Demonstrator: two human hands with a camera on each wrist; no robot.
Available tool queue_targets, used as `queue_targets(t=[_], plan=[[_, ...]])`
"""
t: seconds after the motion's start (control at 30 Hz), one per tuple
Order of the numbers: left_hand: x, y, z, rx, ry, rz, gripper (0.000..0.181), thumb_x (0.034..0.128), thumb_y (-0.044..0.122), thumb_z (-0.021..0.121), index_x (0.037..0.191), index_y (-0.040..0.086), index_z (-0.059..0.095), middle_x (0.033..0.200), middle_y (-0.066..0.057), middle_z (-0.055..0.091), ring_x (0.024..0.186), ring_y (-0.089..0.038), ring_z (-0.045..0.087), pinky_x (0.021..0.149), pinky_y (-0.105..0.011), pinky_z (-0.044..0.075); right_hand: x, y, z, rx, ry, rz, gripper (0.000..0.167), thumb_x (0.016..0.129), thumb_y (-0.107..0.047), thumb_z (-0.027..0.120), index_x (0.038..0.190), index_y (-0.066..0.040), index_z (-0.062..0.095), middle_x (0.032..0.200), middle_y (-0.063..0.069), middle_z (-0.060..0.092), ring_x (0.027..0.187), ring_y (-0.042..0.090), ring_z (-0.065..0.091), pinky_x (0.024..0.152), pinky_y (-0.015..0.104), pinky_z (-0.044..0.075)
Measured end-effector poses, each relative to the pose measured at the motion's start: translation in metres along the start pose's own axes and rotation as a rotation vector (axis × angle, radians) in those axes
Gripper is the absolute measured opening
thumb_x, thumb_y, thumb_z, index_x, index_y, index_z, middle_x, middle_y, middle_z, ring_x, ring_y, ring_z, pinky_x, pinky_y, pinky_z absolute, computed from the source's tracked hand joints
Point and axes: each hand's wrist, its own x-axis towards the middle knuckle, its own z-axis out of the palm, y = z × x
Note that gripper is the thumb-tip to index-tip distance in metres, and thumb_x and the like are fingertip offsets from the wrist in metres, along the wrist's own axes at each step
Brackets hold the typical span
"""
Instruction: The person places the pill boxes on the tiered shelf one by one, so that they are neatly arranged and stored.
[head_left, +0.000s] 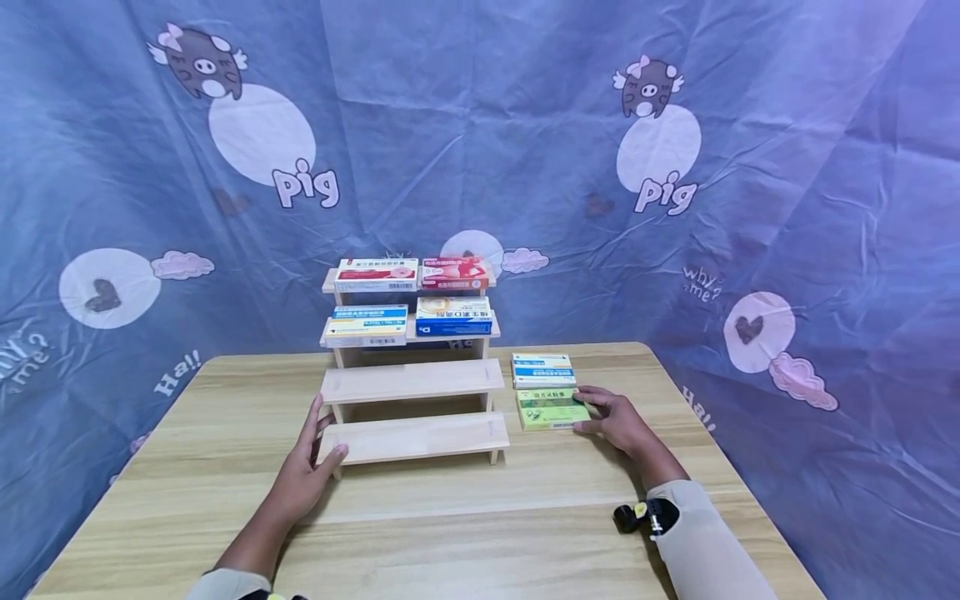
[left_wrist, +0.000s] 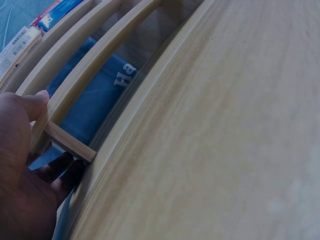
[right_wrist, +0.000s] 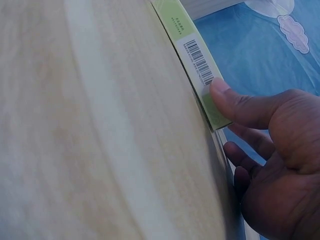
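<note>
A stepped wooden rack stands on the table. My left hand grips its lower left end, thumb on the bottom shelf and fingers around the side; the left wrist view shows these fingers by the short leg. To the right of the rack lies a green medicine box. My right hand pinches that box's right end, with the thumb on the barcode side and the other fingers partly hidden behind it. Just behind the green box is a blue-and-white medicine box.
On the top shelf are a white-and-red box and a pink-red box. One shelf down sit a blue, white and yellow box and a blue vitamin D box. A blue patterned cloth hangs behind the table.
</note>
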Motion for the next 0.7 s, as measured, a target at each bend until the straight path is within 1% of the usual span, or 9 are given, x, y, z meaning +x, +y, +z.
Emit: queue_targets(t=[0.1,0.2,0.3,0.4,0.5,0.57,0.7], plan=[[-0.0005,-0.0001,0.0001,-0.002,-0.001,-0.003,0.094,0.1153,0.022,0.058,0.176,0.035,-0.013,0.176,-0.032,0.024,0.161,-0.066,0.017,0.124,-0.08,0.023,-0.0003,0.0002,0.0002,0.007,-0.001,-0.016,0.066,0.086,-0.002,0.091,0.146,0.007,0.065,0.165,0.029,0.049,0.16,0.053,0.037,0.133,0.062,0.029],[-0.0007,0.0,0.0002,-0.008,0.0,-0.005,0.094,0.1151,0.022,0.058,0.176,0.034,-0.013,0.176,-0.032,0.024,0.161,-0.066,0.017,0.124,-0.081,0.023,-0.0009,-0.0005,0.0003,0.016,-0.008,-0.039,0.066,0.086,-0.003,0.091,0.146,0.007,0.065,0.162,0.03,0.051,0.157,0.054,0.041,0.13,0.062,0.035],[-0.0007,-0.0001,0.0002,-0.011,-0.001,-0.007,0.094,0.115,0.022,0.058,0.176,0.032,-0.012,0.176,-0.032,0.024,0.161,-0.066,0.016,0.124,-0.081,0.022,-0.0018,-0.0013,0.0006,0.027,-0.018,-0.049,0.065,0.086,-0.004,0.091,0.145,0.007,0.066,0.159,0.031,0.053,0.154,0.056,0.045,0.127,0.063,0.04],[-0.0005,-0.0001,0.0001,-0.01,-0.003,-0.008,0.095,0.115,0.022,0.059,0.175,0.036,-0.013,0.176,-0.031,0.024,0.161,-0.065,0.016,0.124,-0.081,0.022,-0.0026,-0.0018,0.0008,0.034,-0.021,-0.049,0.065,0.086,-0.006,0.092,0.144,0.006,0.067,0.156,0.031,0.055,0.149,0.056,0.05,0.124,0.065,0.044],[-0.0005,-0.0001,0.0,-0.005,-0.003,-0.008,0.095,0.115,0.023,0.059,0.175,0.039,-0.013,0.177,-0.031,0.024,0.162,-0.065,0.016,0.125,-0.08,0.023,-0.0033,-0.0018,0.0005,0.025,-0.019,-0.05,0.065,0.086,-0.008,0.093,0.144,0.005,0.068,0.153,0.028,0.057,0.144,0.052,0.055,0.121,0.064,0.048],[-0.0005,0.0001,0.0,-0.002,-0.004,-0.007,0.094,0.1151,0.023,0.058,0.175,0.037,-0.013,0.177,-0.031,0.024,0.161,-0.065,0.017,0.124,-0.08,0.023,-0.0035,-0.0018,0.0,0.027,-0.013,-0.041,0.066,0.085,-0.009,0.094,0.144,0.004,0.069,0.152,0.026,0.059,0.141,0.047,0.057,0.12,0.062,0.049],[-0.0006,0.0004,0.0003,0.003,-0.005,-0.01,0.094,0.1152,0.023,0.058,0.176,0.034,-0.013,0.177,-0.031,0.024,0.161,-0.066,0.016,0.124,-0.082,0.023,-0.0034,-0.0021,-0.0016,0.03,-0.009,-0.029,0.066,0.084,-0.013,0.095,0.144,0.001,0.07,0.152,0.021,0.06,0.139,0.04,0.057,0.118,0.051,0.05]])
